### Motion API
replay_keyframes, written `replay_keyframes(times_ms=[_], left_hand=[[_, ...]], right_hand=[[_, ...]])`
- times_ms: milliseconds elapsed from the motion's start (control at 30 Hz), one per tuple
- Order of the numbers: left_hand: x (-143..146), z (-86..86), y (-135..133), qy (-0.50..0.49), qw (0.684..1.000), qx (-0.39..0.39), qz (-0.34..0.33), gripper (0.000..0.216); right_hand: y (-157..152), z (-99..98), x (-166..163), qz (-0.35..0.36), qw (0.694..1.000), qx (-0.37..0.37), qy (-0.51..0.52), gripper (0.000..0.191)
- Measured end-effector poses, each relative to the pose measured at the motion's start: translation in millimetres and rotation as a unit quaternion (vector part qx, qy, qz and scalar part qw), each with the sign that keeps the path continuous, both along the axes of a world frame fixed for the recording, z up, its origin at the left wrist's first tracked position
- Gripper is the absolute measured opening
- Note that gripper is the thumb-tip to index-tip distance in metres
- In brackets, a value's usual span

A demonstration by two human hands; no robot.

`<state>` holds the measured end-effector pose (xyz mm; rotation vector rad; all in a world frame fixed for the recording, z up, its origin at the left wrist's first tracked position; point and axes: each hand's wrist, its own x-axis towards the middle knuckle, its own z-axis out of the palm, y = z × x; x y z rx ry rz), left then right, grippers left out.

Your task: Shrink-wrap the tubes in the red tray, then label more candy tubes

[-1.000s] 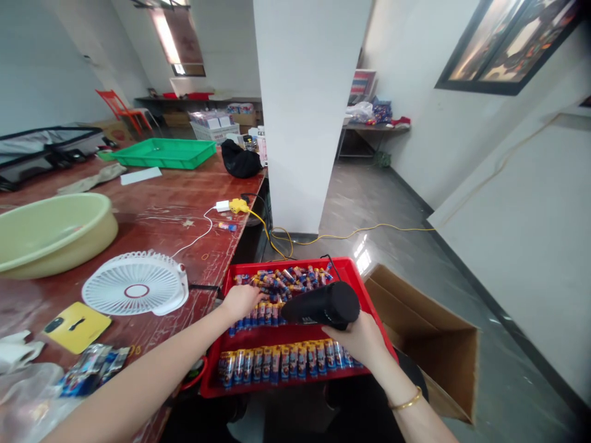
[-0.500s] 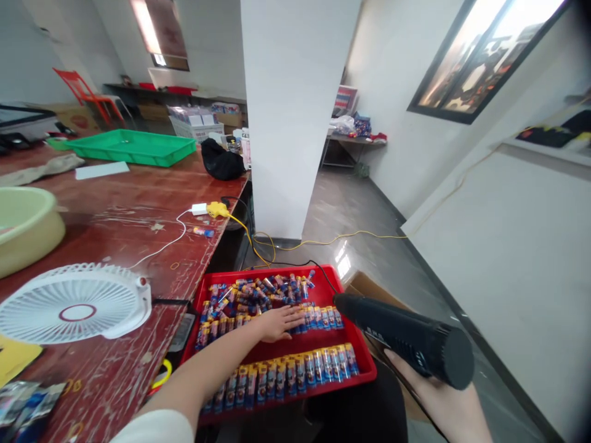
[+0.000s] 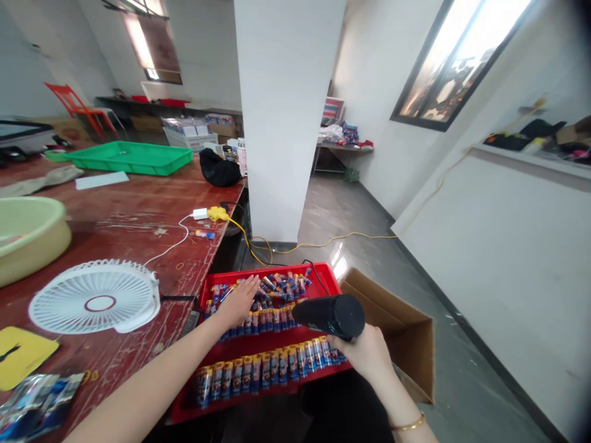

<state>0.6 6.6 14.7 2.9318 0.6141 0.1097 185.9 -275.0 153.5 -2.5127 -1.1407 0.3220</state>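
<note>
Two arms in shot, both the person's own. The left hand [image 3: 240, 301] is bare, and the forearm behind it runs bare right down to the bottom edge. The right hand [image 3: 364, 355] is bare too, and on that wrist sits a thin gold bangle [image 3: 408, 424], plain and round. Below, between the arms, dark clothing [image 3: 341, 403] covers the lap

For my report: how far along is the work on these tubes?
Done: front row of tubes lined up in the red tray. In hand: left hand on the second row, right hand holding a black blower. Left: the loose pile behind.
</note>
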Motion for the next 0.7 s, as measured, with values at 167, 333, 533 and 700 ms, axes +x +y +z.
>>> replay_keyframes(times_ms=[167,333,533,700], left_hand=[[-3,-6.0,-14,0.008,0.999,0.042,0.001,0.060],[1,-13.3,-15,-0.003,0.998,0.061,-0.032,0.055],[-4,-25.6,2,-0.011,0.992,0.110,-0.063,0.053],[-8,-27.9,10,0.024,0.993,0.097,-0.057,0.056]], right_hand=[[-9,7.8,-3,0.005,0.999,-0.027,-0.015,0.011],[10,-4.5,-16,-0.016,0.999,-0.028,-0.016,0.013],[2,-9.7,-9,-0.045,0.999,-0.015,-0.015,0.009],[-8,-11.7,6,-0.063,0.998,0.010,-0.029,0.006]])
